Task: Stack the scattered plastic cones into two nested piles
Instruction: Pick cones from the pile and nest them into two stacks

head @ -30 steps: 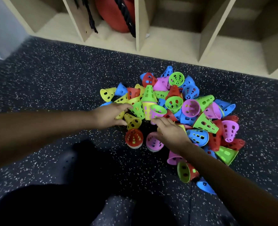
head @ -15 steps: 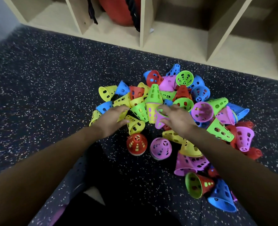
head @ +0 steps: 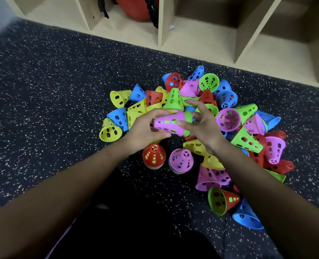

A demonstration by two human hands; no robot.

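Observation:
A heap of perforated plastic cones in yellow, green, blue, red and pink lies on the dark speckled floor. Above its near edge I hold a pink cone on its side, with a green cone nested inside and showing at the wide end. My left hand grips the narrow end. My right hand holds the wide end with thumb and fingertips, the other fingers spread. Two upright piles stand just below my hands: a red-topped one and a pink-topped one.
A wooden cubby shelf runs along the far side, with a red ball and black straps in one bay. Loose cones also lie at the lower right by my right forearm, among them a red-and-green pair and a blue one.
My right hand picked a pink cone from the heap and both hands came together, lifting it above the near edge. A green cone now sits inside it.

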